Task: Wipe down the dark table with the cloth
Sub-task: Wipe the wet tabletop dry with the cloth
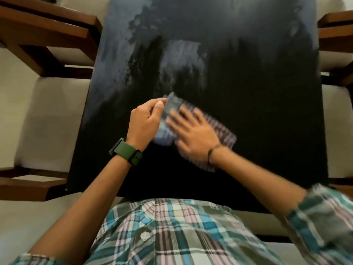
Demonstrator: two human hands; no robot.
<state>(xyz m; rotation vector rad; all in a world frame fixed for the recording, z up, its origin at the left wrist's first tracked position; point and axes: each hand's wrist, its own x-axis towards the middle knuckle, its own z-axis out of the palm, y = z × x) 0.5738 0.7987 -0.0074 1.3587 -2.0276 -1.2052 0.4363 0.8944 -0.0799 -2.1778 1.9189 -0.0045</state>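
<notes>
Our right hand is lying flat, fingers spread, on the checked cloth near the middle of the table, while our left hand is pinching the cloth's raised left edge. The dark top is showing pale streaks farther away, and wooden chairs are standing on both sides.

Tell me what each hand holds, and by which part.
The left hand pinches the cloth at its far left corner. The right hand lies flat on it, gripping nothing.
</notes>
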